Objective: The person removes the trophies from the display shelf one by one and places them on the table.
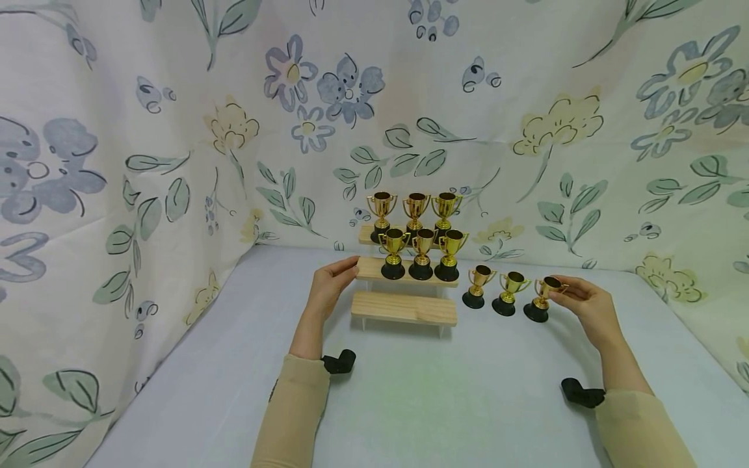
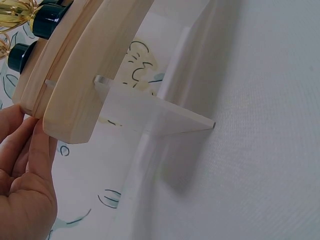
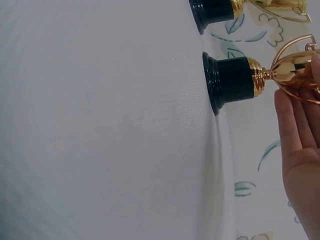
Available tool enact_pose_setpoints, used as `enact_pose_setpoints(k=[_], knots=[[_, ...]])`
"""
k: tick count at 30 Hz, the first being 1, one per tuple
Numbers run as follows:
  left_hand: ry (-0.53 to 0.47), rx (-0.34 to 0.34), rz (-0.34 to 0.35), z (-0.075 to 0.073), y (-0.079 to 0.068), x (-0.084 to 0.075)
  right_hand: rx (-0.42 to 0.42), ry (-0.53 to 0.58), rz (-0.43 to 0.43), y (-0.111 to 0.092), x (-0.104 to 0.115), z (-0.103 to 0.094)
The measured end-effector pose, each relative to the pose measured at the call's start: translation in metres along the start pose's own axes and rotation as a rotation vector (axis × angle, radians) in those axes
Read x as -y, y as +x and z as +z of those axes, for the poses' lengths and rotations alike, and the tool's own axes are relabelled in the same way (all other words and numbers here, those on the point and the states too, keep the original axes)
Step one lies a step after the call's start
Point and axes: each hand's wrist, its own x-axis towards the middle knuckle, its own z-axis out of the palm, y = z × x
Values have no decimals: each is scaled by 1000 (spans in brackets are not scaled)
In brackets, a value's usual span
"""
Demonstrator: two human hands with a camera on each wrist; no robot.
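My left hand (image 1: 329, 286) pinches the left end of the middle wooden shelf (image 1: 370, 267), thumb on one face and fingers on the other in the left wrist view. Three small gold trophies with black bases stand on that shelf, one of them a trophy (image 1: 392, 253) nearest my left hand. At the right, my right hand (image 1: 592, 312) holds a gold trophy cup (image 1: 537, 311) by its handle side. In the right wrist view the black base (image 3: 230, 80) of this trophy is right at the table surface. Beside it stand a second trophy (image 1: 508, 292) and a third trophy (image 1: 476, 286).
Behind, a higher wooden shelf (image 1: 366, 235) carries three more trophies, such as a trophy (image 1: 381, 214). The lowest wooden shelf (image 1: 404, 308) shows bare wood on clear legs. A white cloth covers the table (image 1: 433, 403); a floral curtain (image 1: 409, 97) hangs behind.
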Motion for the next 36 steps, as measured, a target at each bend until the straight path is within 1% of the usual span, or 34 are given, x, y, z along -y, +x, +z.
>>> enact_pose_setpoints(k=[3, 9, 17, 20, 24, 26, 27, 29, 31, 34, 36], knots=[[0, 1, -2, 0, 0, 0, 5, 30, -6, -1, 0, 1], [-6, -2, -6, 0, 1, 1, 3, 50, -23, 1, -3, 1], [-5, 1, -13, -1, 2, 3, 8, 101, -15, 1, -4, 1], [-5, -1, -14, -1, 2, 2, 7, 93, -13, 0, -2, 2], [-9, -7, -17, -1, 1, 2, 5, 48, -4, 0, 0, 3], [-6, -9, -13, -1, 1, 2, -1, -1, 1, -1, 2, 3], [-4, -9, -11, -1, 1, 2, -10, -25, 1, -1, 2, 3], [-5, -6, -10, -1, 1, 2, -36, -17, -6, -1, 3, 3], [0, -1, -7, -1, 1, 3, -70, 39, -35, -2, 3, 4], [-7, 4, -10, -1, 1, 2, -116, 245, -100, 0, 3, 5], [-6, 7, -7, -1, 2, 2, -155, 335, -129, 2, 5, 7]])
